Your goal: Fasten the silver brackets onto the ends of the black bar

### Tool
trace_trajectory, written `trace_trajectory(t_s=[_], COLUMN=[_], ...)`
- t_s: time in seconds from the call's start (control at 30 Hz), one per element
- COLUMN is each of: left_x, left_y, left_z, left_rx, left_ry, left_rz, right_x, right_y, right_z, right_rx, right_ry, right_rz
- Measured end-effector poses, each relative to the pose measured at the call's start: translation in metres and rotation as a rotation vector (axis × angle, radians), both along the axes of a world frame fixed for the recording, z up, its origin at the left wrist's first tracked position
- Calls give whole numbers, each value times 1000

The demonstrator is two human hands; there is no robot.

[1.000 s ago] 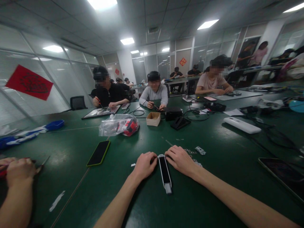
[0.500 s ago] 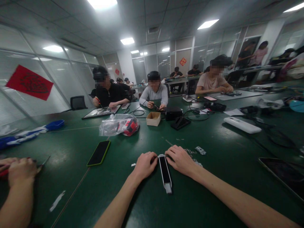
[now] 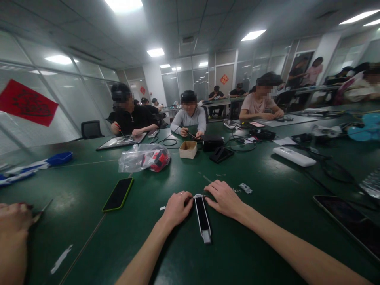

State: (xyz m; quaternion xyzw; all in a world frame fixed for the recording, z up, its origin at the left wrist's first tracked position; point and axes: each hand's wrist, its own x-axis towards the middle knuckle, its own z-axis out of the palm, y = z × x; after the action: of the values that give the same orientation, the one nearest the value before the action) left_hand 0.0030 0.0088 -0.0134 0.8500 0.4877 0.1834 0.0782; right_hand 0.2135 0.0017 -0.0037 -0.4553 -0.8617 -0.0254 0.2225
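A slim, long device (image 3: 202, 215) with a white frame and a black face lies on the green table before me; a grey plug-like piece sticks out of its near end. My left hand (image 3: 178, 208) is closed, thumb and fingers pinched at the left of the device's far end. On the other side, my right hand (image 3: 224, 200) curls with its thumb and forefinger at the far right corner. The fingertips partly hide what they grip there. Beyond my right wrist lie a small silvery metal piece (image 3: 245, 188) and some little rings (image 3: 236, 190).
A green-edged phone (image 3: 118, 194) lies to the left, a dark tablet-like device (image 3: 347, 221) to the right. Farther back are a plastic bag (image 3: 145, 157), a small wooden box (image 3: 188, 150) and a white bar-shaped device (image 3: 293, 156). Another person's hand (image 3: 14, 221) shows at far left.
The whole view has shifted slightly, so things sit a little farther left. My hands stay at the device's far end. The neighbouring person's hand has slid partly out of view.
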Motion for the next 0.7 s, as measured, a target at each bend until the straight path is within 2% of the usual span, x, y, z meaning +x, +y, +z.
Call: trace_trajectory(t_s=[0.2,0.33,0.5,0.7], left_x=[-2,-1,-1,-1], left_y=[1,1,1,1], left_z=[0,0,0,-2], left_rx=[-8,-11,-25,-18], left_ry=[-13,-18,-3,-2], left_rz=[-8,-21,-6,-5], right_x=[46,76,88,93], right_y=[8,17,21,19], right_z=[23,30,31,33], right_rx=[-36,-103,-261,-356], right_ry=[-76,-174,-280,-355], right_rz=[-134,-201,-192,-229])
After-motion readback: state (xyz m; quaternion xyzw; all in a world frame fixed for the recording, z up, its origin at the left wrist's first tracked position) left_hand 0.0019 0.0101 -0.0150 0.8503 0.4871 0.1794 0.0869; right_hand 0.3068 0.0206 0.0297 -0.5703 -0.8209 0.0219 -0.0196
